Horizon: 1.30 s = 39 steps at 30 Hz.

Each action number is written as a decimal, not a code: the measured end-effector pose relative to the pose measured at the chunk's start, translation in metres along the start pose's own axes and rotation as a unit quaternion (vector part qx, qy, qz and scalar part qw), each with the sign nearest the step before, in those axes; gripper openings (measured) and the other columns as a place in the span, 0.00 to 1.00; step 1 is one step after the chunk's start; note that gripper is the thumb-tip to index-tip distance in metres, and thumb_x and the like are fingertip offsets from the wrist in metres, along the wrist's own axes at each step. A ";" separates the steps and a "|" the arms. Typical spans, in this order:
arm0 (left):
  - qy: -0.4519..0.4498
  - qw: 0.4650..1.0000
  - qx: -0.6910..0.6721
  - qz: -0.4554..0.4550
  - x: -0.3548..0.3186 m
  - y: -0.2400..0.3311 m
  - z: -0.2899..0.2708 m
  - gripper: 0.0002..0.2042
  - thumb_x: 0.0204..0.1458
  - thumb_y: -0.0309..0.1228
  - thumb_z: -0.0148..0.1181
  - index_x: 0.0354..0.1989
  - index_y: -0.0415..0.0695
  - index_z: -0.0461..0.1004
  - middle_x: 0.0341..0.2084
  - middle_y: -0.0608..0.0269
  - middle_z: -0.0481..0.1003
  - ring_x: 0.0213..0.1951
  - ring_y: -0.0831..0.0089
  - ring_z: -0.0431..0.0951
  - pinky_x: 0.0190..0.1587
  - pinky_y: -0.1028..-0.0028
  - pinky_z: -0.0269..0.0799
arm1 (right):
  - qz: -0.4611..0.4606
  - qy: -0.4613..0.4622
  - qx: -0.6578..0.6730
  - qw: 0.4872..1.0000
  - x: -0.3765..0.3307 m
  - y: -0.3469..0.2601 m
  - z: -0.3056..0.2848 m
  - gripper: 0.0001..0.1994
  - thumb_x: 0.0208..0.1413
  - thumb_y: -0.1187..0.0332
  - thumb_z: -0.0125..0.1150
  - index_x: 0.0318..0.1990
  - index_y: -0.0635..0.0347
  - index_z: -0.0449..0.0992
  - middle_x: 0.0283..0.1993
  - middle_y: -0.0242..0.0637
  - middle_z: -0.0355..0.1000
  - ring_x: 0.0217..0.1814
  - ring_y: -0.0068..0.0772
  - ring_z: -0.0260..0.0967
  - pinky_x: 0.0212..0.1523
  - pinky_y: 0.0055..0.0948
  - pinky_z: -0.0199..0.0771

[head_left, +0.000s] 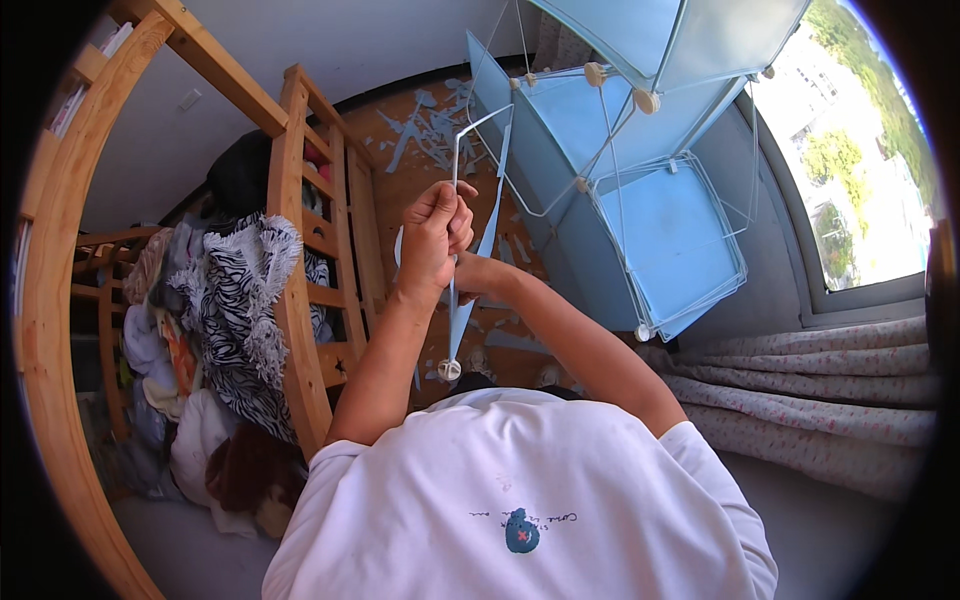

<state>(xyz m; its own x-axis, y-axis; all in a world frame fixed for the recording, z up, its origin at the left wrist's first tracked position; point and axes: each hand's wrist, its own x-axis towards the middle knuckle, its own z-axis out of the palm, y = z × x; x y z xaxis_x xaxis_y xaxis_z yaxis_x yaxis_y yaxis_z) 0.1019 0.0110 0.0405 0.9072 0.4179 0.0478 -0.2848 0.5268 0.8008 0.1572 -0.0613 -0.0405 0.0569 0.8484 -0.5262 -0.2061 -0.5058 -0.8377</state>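
Note:
In front of my chest stands a white wire frame panel (457,160), seen nearly edge-on, with a round cream connector (449,370) at its lower end. My left hand (437,232) is closed in a fist around its wire. Pale blue plastic sheet (490,228) runs along the frame as a narrow, partly loose strip. Just below the left fist, my right hand (478,274) is closed at the blue sheet; its fingers are partly hidden behind my left wrist and the panel.
A blue panelled wire cube rack (560,215) with round connectors stands right, beside a window (850,150) and bunched curtain (800,385). Torn blue scraps (430,125) litter the wooden floor (400,180). At left, a wooden bunk bed (290,240) holds piled clothes and a zebra-striped blanket (240,300).

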 end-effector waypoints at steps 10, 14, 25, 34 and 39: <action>0.188 0.975 0.084 0.080 -0.007 -0.028 -0.027 0.09 0.56 0.31 0.49 0.40 0.40 0.70 0.20 0.72 0.66 0.24 0.85 0.65 0.27 0.84 0.60 | -0.130 0.375 0.321 0.860 0.002 0.015 0.015 0.11 0.57 0.66 0.46 0.31 0.66 0.70 0.24 0.32 0.65 0.21 0.22 0.57 0.23 0.26 0.58; 0.224 0.973 0.036 0.049 -0.022 -0.042 -0.008 0.07 0.56 0.30 0.48 0.37 0.40 0.70 0.24 0.69 0.68 0.25 0.82 0.67 0.28 0.81 0.63 | -0.150 0.371 0.374 0.837 0.005 0.024 0.006 0.10 0.57 0.66 0.45 0.34 0.63 0.68 0.26 0.33 0.65 0.23 0.23 0.60 0.24 0.27 0.63; 0.218 0.974 -0.050 0.027 -0.013 -0.037 -0.020 0.09 0.58 0.32 0.44 0.29 0.42 0.66 0.14 0.71 0.60 0.15 0.82 0.58 0.18 0.81 0.53 | -0.240 0.337 0.464 0.784 -0.014 0.005 0.027 0.14 0.60 0.62 0.43 0.42 0.66 0.68 0.34 0.33 0.66 0.33 0.24 0.61 0.37 0.26 0.62; 0.248 0.966 -0.070 0.032 -0.005 -0.029 -0.029 0.11 0.58 0.36 0.44 0.31 0.42 0.67 0.12 0.73 0.57 0.15 0.82 0.55 0.18 0.79 0.51 | -0.295 0.141 0.431 0.841 -0.031 -0.005 0.001 0.14 0.55 0.66 0.49 0.46 0.64 0.66 0.39 0.37 0.69 0.41 0.29 0.66 0.45 0.31 0.63; 0.254 0.965 -0.057 0.019 -0.003 -0.030 -0.033 0.11 0.58 0.37 0.44 0.32 0.42 0.67 0.13 0.73 0.58 0.15 0.83 0.55 0.18 0.80 0.51 | -0.270 0.124 0.313 0.902 -0.045 -0.016 -0.005 0.14 0.50 0.69 0.55 0.44 0.63 0.68 0.35 0.33 0.70 0.37 0.24 0.66 0.38 0.27 0.66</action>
<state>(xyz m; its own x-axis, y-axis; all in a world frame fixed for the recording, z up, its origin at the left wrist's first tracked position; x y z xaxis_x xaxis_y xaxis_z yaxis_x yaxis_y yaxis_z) 0.0978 0.0185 -0.0028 0.6348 0.7325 -0.2461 -0.3739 0.5698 0.7318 0.1625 -0.0918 -0.0041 0.5148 0.8445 -0.1479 -0.5896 0.2234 -0.7762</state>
